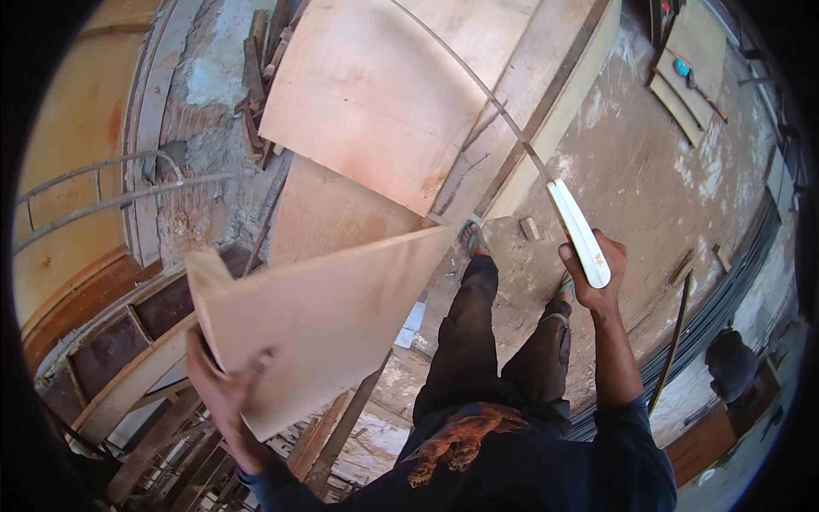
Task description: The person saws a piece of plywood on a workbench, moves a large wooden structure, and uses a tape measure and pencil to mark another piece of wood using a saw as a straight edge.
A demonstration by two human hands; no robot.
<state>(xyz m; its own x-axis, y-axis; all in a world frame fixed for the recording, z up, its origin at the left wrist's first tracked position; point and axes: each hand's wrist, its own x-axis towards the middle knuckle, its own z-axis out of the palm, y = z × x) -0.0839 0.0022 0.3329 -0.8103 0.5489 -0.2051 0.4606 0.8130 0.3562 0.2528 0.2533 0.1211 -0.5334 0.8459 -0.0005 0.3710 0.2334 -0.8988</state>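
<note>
In my left hand (223, 384) is a pale plywood piece (324, 324), held by its near left edge and raised at an angle, with a short wooden strip (209, 273) along that edge. My right hand (601, 269) is closed around the white handle (576, 229) of a tool with a long, thin metal blade (486, 90), like a handsaw seen edge-on, which reaches up across the view. Beyond the held piece lie a large plywood sheet (367, 102) and another board (333, 205) beneath it.
Scrap timber (256, 77) lines a rough wall at left, near metal rails (102, 198) and wooden frames (162, 316). My sandaled feet (478, 237) stand on the dusty floor (648, 196). Boards with a small teal item (682, 67) lie upper right; long dark rods (751, 256) run along the right.
</note>
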